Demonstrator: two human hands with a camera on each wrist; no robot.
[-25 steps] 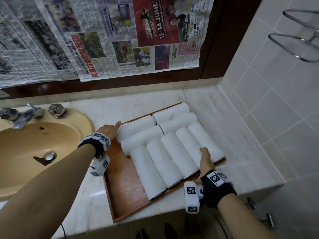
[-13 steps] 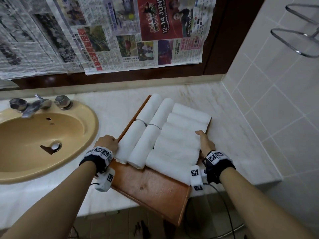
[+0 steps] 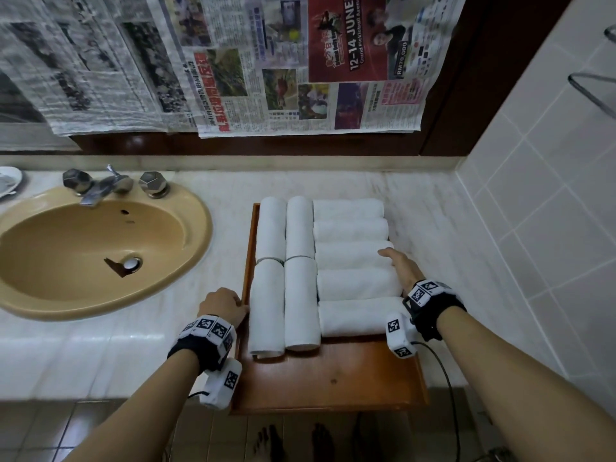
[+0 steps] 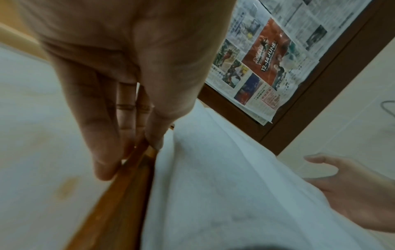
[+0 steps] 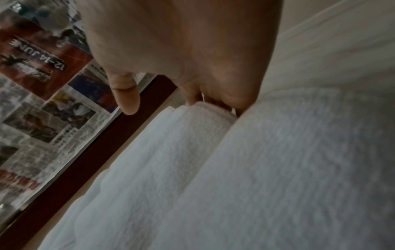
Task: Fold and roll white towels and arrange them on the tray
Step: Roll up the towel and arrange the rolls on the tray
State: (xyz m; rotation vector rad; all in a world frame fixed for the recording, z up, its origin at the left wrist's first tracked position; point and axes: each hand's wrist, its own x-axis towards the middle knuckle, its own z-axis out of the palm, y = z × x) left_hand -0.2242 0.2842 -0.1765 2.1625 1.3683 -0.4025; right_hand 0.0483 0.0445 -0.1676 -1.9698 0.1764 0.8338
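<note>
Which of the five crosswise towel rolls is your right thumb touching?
The middle one, third from the back: the right hand's thumb lies on its right end. The other four show no thumb contact.

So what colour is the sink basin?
Mustard yellow-tan sink basin, clearest in the head view.

right hand (image 5: 181,50) on rolled towels (image 5: 235,177), newspaper (image 5: 53,110)

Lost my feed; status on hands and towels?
Left hand grips wooden tray rim. Right hand on rolled white towels. Nine rolls on tray. Nothing blocking.
</note>
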